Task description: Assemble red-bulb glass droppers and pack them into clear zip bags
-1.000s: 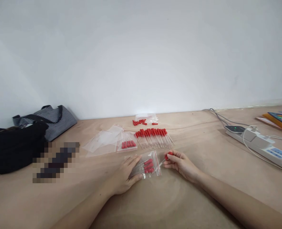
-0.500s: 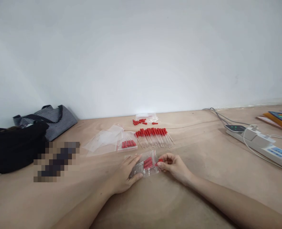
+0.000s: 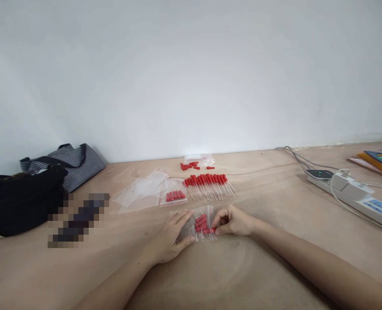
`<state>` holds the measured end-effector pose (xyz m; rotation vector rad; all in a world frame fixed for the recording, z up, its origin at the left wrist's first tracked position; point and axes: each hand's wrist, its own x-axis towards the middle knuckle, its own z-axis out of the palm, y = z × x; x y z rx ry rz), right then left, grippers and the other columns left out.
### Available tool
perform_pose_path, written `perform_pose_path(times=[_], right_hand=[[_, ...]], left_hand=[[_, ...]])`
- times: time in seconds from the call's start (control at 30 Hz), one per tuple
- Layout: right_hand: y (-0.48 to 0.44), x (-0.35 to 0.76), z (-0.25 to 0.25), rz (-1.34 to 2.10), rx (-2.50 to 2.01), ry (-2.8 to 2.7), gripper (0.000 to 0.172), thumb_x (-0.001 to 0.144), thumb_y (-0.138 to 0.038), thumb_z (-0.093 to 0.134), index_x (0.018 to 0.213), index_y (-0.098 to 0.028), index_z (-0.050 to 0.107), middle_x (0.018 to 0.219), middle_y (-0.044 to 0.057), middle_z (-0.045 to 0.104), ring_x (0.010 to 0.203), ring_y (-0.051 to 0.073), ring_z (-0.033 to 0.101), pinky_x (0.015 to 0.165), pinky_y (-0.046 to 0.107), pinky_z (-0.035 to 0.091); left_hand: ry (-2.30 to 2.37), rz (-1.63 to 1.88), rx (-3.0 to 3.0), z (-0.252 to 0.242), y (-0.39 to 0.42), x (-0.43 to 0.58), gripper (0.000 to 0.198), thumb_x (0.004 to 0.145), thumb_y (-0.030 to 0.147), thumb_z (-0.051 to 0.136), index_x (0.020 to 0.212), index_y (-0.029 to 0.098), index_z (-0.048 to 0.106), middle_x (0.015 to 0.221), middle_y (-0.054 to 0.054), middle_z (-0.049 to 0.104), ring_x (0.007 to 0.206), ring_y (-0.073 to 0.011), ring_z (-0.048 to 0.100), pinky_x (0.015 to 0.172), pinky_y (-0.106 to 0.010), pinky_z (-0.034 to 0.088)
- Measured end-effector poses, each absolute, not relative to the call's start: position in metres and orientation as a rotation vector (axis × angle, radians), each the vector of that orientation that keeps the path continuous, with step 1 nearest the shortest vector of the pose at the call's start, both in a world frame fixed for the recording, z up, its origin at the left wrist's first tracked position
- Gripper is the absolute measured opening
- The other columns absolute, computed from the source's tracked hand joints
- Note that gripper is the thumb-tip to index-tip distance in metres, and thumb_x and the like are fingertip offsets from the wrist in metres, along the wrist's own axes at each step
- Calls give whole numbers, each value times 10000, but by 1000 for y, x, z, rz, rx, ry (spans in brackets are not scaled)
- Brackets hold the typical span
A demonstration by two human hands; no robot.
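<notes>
My left hand [image 3: 174,237] lies with its fingers spread over the left part of a clear zip-lock bag [image 3: 187,229]. Several red rubber dropper bulbs [image 3: 201,221] are inside that bag. At the bag's right, open-looking end, my right hand [image 3: 231,220] pinches another red dropper bulb [image 3: 209,231], whose front end is at or just inside the mouth. Behind the hands, a second zip-lock bag [image 3: 174,200] holds several red bulbs. Beside it lies a row of droppers [image 3: 210,187] with red bulbs and clear stems.
Flat clear bags [image 3: 142,191] are spread left of the droppers. Loose red bulbs [image 3: 189,165] lie by another bag [image 3: 197,159] near the wall. A black bag [image 3: 26,202] and a striped bag [image 3: 84,165] stand left; a power strip [image 3: 349,189] with cables is right.
My right hand has moved slightly nearer, bringing the red bulb into the mouth of the bag beside the others. My left hand has stayed on the bag.
</notes>
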<state>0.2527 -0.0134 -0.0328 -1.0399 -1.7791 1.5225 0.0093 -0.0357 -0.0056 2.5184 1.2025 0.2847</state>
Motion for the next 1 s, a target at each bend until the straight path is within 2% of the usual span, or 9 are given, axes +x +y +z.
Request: perform_pose_path(times=[0.23, 0.3, 0.4, 0.53, 0.57, 0.63, 0.73, 0.83, 1.0], right_hand=[[-9, 236, -33, 1587, -968, -1787, 205, 509, -345, 737, 595, -167, 679, 554, -23, 593, 503, 81, 486, 516, 202, 393], [-10, 233, -32, 1494, -953, -1841, 192, 521, -335, 731, 566, -160, 665, 576, -13, 600, 529, 87, 502, 541, 205, 404], [-13, 233, -30, 1306, -1064, -1893, 173, 544, -314, 719, 558, -157, 649, 541, -24, 572, 498, 71, 468, 496, 182, 367], [-1, 250, -22, 1477, -1086, -1959, 221, 540, -349, 716, 623, -153, 658, 515, -36, 557, 462, 67, 454, 460, 178, 362], [7, 257, -20, 1438, -1191, -1906, 225, 550, -354, 707, 629, -149, 656, 513, -33, 557, 461, 71, 462, 460, 181, 370], [27, 273, -17, 1060, -1555, -1640, 179, 554, -304, 703, 591, -143, 633, 562, -16, 589, 519, 85, 506, 492, 176, 393], [60, 296, -15, 811, -1779, -1432, 135, 653, -251, 607, 715, -133, 620, 675, 29, 616, 574, 101, 528, 494, 179, 387], [84, 307, -16, 704, -1929, -1352, 167, 616, -199, 614, 765, -123, 610, 682, 51, 610, 592, 124, 533, 477, 190, 372], [100, 299, -15, 727, -2038, -1397, 64, 564, -159, 620, 619, -134, 597, 510, 31, 540, 508, 150, 516, 424, 218, 331]], left_hand=[[1180, 305, 2535, -7, -34, 9, 593, 820, 437, 451, 1338, 231, 250, 1349, -77, 378, 1233, -253, 328, 1036, -470, 230], [1181, 290, 2535, -6, -34, 10, 599, 818, 431, 455, 1338, 215, 251, 1348, -84, 377, 1235, -252, 324, 1039, -471, 222], [1190, 286, 2528, -5, -35, 10, 597, 820, 447, 442, 1335, 207, 259, 1349, -90, 374, 1236, -258, 324, 1036, -480, 223], [1204, 297, 2519, -7, -34, 9, 592, 818, 451, 441, 1332, 212, 271, 1353, -90, 370, 1241, -264, 315, 1031, -479, 235], [1209, 291, 2518, -8, -34, 8, 589, 820, 447, 440, 1332, 209, 272, 1355, -92, 366, 1246, -263, 307, 1030, -478, 236], [1216, 275, 2514, -7, -34, 8, 580, 825, 438, 433, 1332, 202, 276, 1365, -96, 348, 1254, -261, 292, 1027, -473, 247], [1207, 282, 2529, -5, -33, 7, 544, 833, 434, 422, 1315, 206, 316, 1374, -91, 334, 1262, -254, 280, 1035, -474, 236], [1194, 306, 2557, -3, -32, 5, 495, 840, 424, 416, 1289, 222, 365, 1364, -73, 356, 1266, -245, 279, 1050, -481, 199], [1210, 279, 2526, -2, -31, 1, 466, 845, 411, 412, 1269, 219, 396, 1358, -68, 365, 1262, -238, 289, 1043, -461, 239]])
